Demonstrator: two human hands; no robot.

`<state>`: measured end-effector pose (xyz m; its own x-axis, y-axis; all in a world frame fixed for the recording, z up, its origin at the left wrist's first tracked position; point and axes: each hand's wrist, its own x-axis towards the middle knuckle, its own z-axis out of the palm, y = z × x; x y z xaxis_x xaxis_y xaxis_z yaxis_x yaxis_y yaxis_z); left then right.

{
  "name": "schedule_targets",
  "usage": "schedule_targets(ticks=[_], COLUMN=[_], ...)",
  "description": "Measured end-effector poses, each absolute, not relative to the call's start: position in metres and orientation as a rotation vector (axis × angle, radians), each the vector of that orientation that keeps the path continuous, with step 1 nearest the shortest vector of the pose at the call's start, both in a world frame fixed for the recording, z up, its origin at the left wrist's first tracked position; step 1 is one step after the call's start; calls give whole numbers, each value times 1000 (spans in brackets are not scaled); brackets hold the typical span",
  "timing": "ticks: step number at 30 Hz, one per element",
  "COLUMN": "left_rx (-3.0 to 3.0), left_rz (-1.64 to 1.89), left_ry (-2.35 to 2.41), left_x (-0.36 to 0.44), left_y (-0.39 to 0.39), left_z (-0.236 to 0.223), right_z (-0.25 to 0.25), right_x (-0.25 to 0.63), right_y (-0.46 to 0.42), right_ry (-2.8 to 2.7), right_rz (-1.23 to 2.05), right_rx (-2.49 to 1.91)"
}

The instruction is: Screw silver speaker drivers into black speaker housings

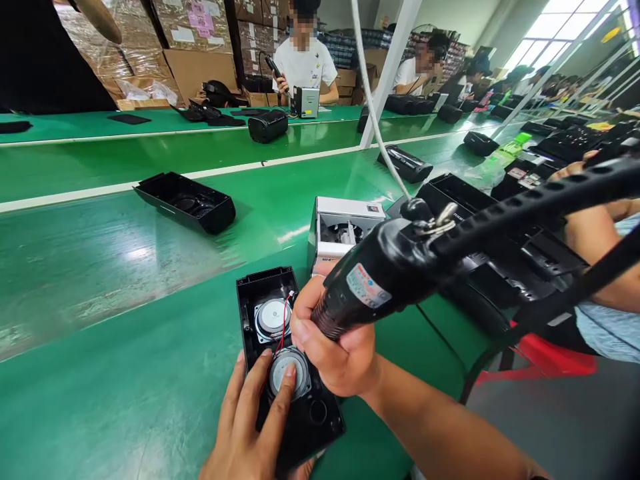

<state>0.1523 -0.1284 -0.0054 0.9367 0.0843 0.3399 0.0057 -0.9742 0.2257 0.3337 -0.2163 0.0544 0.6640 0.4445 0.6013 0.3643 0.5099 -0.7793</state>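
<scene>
My right hand (335,340) is closed around a black electric screwdriver (375,280), which has a coiled-looking grip end and a printed label. Its tip is hidden behind my fist, just above an open black speaker housing (255,313). My left hand (250,420) holds that housing at its lower part, with fingertips pressing on a round speaker driver (287,377). A second round driver (273,319) sits in the housing's upper half. Thin red and white wires (284,328) run between the two drivers.
A white box of parts (345,227) stands just past the housing on the green bench (100,287). Another open housing (185,201) lies left. A co-worker's blue-sleeved arm (607,313) and stacked black housings (500,247) are right. A hanging cable (373,100) runs down to the screwdriver.
</scene>
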Motion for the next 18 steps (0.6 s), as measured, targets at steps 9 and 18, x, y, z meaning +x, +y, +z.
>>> schedule_targets(ticks=[9, 18], left_rx=[2839, 2817], left_rz=[480, 492], left_ry=[170, 198], left_x=[156, 155], left_y=[-138, -138], left_z=[7, 2], right_z=[51, 53], right_x=[329, 326], right_y=[-215, -214], right_ry=[-881, -827], right_rz=[-43, 16], right_rx=[-1219, -1227])
